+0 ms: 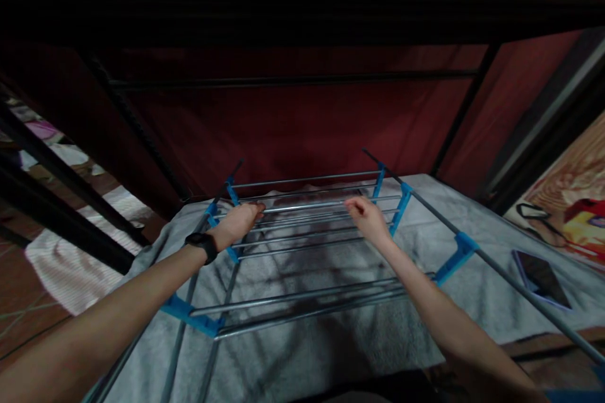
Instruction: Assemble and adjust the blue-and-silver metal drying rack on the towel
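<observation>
A metal drying rack [307,299] with silver rods and blue plastic joints lies folded over a grey towel [293,352]. My left hand [239,221], with a black watch on its wrist, grips one of the upper rods near the left blue joint. On the same group of rods, further right, my right hand [366,217] is closed beside the right blue joint [401,204]. Both arms reach forward over the rack's lower rods.
A phone [541,277] lies on the towel at the right. A colourful printed sheet [574,201] sits beyond it. Dark red panels and black bars stand behind the rack. A striped cloth [70,258] lies on the floor at left.
</observation>
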Demonstrator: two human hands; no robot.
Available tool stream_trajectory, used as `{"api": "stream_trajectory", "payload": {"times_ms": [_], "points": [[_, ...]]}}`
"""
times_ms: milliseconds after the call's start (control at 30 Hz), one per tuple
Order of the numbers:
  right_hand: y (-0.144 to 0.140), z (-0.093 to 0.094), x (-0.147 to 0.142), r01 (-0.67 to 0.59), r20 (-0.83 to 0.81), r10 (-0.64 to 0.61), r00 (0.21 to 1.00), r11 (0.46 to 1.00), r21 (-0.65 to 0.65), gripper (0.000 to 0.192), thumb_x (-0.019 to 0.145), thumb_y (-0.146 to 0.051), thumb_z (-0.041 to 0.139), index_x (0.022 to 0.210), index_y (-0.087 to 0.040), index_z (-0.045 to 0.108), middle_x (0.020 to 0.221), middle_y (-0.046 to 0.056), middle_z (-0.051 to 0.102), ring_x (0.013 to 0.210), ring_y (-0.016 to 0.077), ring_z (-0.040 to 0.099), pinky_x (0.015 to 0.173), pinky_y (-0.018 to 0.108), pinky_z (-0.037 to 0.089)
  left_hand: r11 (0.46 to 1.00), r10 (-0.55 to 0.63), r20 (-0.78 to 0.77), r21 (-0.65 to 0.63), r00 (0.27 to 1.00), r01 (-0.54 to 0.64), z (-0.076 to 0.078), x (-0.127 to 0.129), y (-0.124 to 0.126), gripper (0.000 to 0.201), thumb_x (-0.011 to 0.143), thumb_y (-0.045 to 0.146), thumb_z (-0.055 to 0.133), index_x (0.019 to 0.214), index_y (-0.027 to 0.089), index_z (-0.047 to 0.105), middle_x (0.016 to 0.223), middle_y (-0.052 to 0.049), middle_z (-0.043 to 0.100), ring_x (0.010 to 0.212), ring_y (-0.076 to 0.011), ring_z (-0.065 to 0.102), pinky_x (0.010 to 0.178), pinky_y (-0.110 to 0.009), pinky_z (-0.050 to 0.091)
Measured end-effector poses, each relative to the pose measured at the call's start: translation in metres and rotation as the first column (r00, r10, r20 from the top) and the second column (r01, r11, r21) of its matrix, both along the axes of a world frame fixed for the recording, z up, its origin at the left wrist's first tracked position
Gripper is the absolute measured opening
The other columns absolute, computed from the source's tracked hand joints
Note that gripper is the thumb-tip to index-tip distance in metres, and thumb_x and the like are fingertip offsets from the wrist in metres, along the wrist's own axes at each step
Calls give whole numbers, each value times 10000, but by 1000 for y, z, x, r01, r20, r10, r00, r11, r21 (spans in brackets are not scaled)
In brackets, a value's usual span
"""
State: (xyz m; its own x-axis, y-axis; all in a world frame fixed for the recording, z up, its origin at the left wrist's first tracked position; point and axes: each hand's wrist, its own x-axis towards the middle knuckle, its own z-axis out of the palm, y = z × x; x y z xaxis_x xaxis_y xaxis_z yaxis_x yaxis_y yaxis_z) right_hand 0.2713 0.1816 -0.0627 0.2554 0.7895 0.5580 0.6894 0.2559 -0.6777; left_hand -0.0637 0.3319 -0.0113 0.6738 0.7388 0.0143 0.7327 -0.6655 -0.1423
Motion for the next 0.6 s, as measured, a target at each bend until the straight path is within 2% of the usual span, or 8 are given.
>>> {"api": "stream_trajectory", "payload": {"times_ms": [33, 100, 200, 267, 300, 433, 500, 600], "points": [[-6, -11, 19, 98, -125, -101, 987, 995, -30, 239, 900, -320, 454, 950, -213, 662, 924, 55, 683, 853, 217, 619, 801, 334, 483, 1000, -6, 10, -2, 1000, 6, 0, 0, 1, 300, 993, 236, 424, 1161, 165, 662, 1074, -155, 751, 1014, -261, 718, 875, -316, 525], [-15, -32, 56, 292, -293, -298, 908, 954, -67, 238, 840, -364, 467, 910, -206, 630, 872, 55, 665, 825, 224, 600, 787, 351, 481, 1000, -7, 21, -15, 1000, 7, 0, -1, 2, 297, 986, 237, 432, 1153, 160, 664, 1083, -156, 750, 999, -265, 721, 869, -318, 528], [-23, -56, 98, 546, -370, -522, 768, 837, -48, 309, 749, -380, 523, 978, -186, 596, 954, 79, 635, 881, 230, 580, 837, 377, 474, 1000, 3, 43, -25, 999, -2, 0, -3, 3, 292, 988, 253, 429, 1134, 168, 667, 1084, -140, 752, 981, -253, 724, 855, -305, 526], [-22, -63, 115, 637, -364, -607, 707, 769, -45, 389, 719, -385, 543, 1040, -169, 588, 1050, 114, 620, 951, 247, 568, 888, 403, 461, 1000, 8, 48, -17, 999, -7, 0, -3, 4, 301, 992, 259, 419, 1135, 168, 667, 1082, -139, 751, 969, -251, 726, 844, -305, 526], [-20, -65, 120, 638, -358, -610, 707, 768, -49, 413, 715, -389, 545, 1061, -167, 587, 1081, 124, 617, 979, 255, 563, 909, 413, 454, 1000, 13, 47, -12, 999, -12, 0, -4, 4, 305, 991, 260, 418, 1138, 164, 668, 1073, -143, 751, 958, -255, 728, 833, -310, 529], [-4, -63, 129, 490, -341, -465, 817, 872, -15, 394, 730, -403, 525, 1054, -191, 595, 1051, 95, 641, 973, 254, 568, 940, 431, 445, 999, 30, 46, -12, 998, -29, -1, -4, 4, 307, 987, 249, 424, 1148, 161, 670, 1037, -140, 757, 939, -257, 731, 820, -315, 529], [2, -62, 129, 479, -335, -448, 829, 878, 11, 336, 739, -405, 520, 991, -195, 594, 965, 71, 636, 930, 245, 563, 941, 438, 443, 999, 31, 52, -20, 998, -30, 1, -5, 3, 303, 986, 240, 425, 1149, 164, 669, 1057, -135, 755, 955, -250, 727, 838, -310, 524], [8, -61, 126, 522, -342, -491, 801, 853, -3, 261, 736, -404, 529, 895, -201, 568, 844, 37, 586, 860, 231, 543, 923, 439, 449, 999, 41, 56, -30, 998, -39, 4, -5, 0, 299, 985, 240, 425, 1149, 169, 665, 1076, -126, 753, 960, -243, 726, 842, -302, 521]]}}
